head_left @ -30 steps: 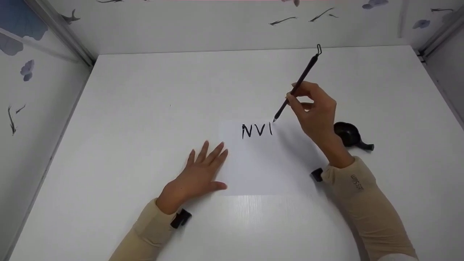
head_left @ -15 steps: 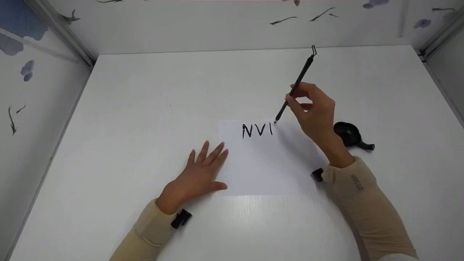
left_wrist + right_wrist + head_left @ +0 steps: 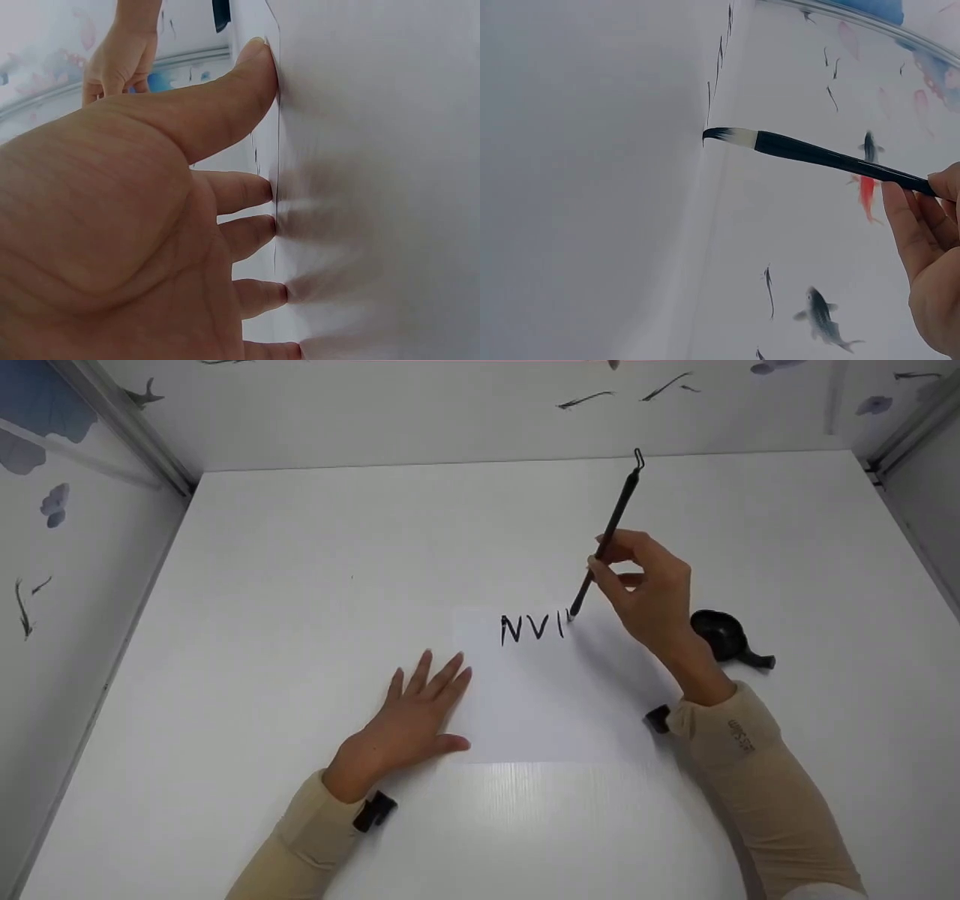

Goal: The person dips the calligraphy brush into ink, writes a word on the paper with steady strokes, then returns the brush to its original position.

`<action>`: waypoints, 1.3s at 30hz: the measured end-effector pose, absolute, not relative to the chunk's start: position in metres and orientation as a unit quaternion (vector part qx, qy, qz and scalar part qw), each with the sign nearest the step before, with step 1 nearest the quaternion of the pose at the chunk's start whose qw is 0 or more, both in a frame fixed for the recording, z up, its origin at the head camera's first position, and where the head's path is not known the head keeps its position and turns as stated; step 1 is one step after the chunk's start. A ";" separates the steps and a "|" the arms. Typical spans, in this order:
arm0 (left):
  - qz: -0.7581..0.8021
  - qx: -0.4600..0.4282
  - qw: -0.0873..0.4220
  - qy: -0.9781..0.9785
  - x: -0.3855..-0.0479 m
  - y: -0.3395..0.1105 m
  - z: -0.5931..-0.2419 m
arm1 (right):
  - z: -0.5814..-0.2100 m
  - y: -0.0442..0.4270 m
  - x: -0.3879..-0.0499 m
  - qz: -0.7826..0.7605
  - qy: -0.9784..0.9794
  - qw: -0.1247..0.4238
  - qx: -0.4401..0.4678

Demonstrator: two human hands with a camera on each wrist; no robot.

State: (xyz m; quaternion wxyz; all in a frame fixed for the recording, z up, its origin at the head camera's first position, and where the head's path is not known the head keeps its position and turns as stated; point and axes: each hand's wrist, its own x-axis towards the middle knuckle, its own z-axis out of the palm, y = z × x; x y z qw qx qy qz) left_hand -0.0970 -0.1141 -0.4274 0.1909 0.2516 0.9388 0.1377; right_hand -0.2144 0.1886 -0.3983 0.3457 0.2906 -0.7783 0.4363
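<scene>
My right hand (image 3: 651, 585) pinches a dark-handled writing brush (image 3: 616, 514) with a hanging loop at its top. In the right wrist view the brush's pale bristles with a black inked tip (image 3: 724, 135) bend against the paper. On the white sheet of paper (image 3: 540, 697) stand black letters (image 3: 532, 628) reading N, V and an upright stroke, with a short new stroke under the brush tip. My left hand (image 3: 409, 727) lies with spread, straight fingers at the sheet's left edge. In the left wrist view its thumb (image 3: 232, 97) and fingertips touch the surface.
A small black dish with a spout-like handle (image 3: 720, 636) stands on the white table (image 3: 300, 547), right of my right wrist. White panels with painted fish and flowers (image 3: 450, 412) enclose the table at the back and sides. Each wrist carries a small black camera (image 3: 375, 811).
The brush tip has moved slightly down and right on the paper, leaving a short black stroke right of the upright one. The handle has tilted more upright. The left hand has stayed still.
</scene>
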 end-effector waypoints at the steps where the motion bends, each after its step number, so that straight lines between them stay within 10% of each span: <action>1: 0.141 0.252 0.191 0.938 -0.097 -0.114 -0.428 | -0.398 0.189 -0.214 0.435 -0.780 0.343 0.290; 39: 0.141 0.238 0.199 0.940 -0.095 -0.113 -0.429 | -0.373 0.178 -0.197 0.472 -0.766 0.358 0.250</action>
